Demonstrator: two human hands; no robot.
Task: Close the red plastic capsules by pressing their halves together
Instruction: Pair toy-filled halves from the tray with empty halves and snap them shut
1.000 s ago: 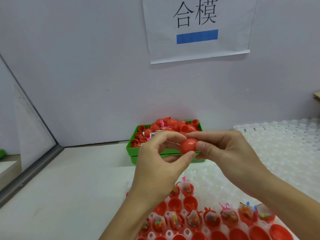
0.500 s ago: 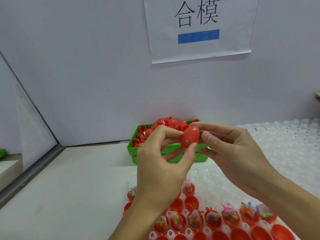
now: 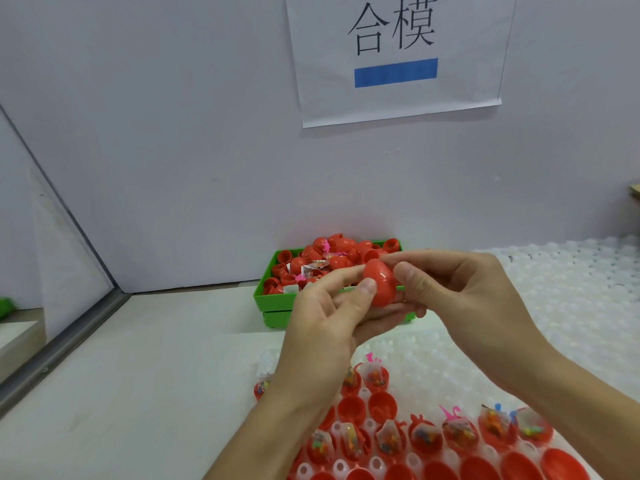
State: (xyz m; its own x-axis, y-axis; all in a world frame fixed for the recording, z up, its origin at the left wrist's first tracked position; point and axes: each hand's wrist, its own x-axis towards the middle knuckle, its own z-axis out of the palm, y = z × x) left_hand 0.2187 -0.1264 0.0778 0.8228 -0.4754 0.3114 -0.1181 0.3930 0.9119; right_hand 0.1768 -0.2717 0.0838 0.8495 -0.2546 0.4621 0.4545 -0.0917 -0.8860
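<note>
Nearest, open red halves (image 3: 426,439) holding small toy packets sit in a white tray (image 3: 571,306) on the bench (image 3: 138,375). Above them, the left hand (image 3: 322,327) and right hand (image 3: 474,306) meet around one red capsule (image 3: 381,284), held in the air. Left thumb and fingers (image 3: 367,289) pinch its left side; right fingers pinch its right. Behind, a green bin (image 3: 273,299) holds more red capsule pieces. A paper sign (image 3: 398,57) hangs on the wall.
</note>
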